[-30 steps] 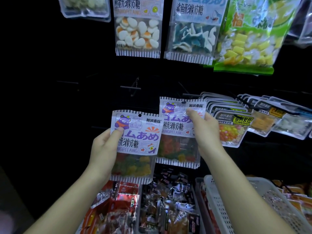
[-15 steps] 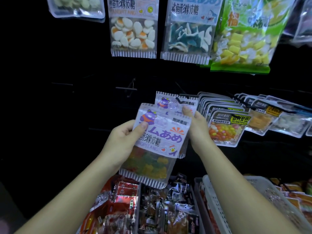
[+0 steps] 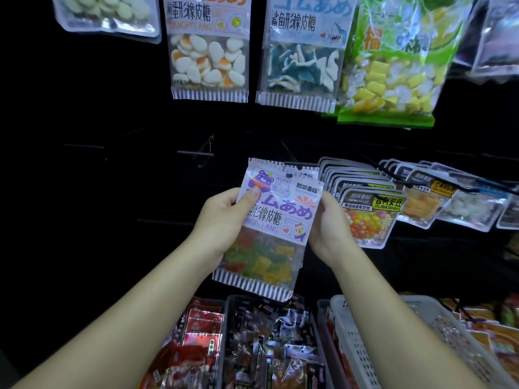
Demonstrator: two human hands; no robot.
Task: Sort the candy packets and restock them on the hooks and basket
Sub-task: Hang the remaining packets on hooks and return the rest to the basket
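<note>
Gummy packet (image 3: pixel 280 220) slid right, covering hooked packet (image 3: pixel 271 167); left hand (image 3: pixel 224 220), right hand (image 3: pixel 328 228) pinch its sides.

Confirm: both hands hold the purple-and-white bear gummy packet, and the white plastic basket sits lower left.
Wrong side: the head view shows the white perforated plastic basket at lower right. The left hand and right hand do hold the purple-and-white bear gummy packet.

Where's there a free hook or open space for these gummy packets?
Free: the bare hook left of the gummy packets, below the egg gummy bag. Crowded: jelly bean packets to the right, snack bins below.
</note>
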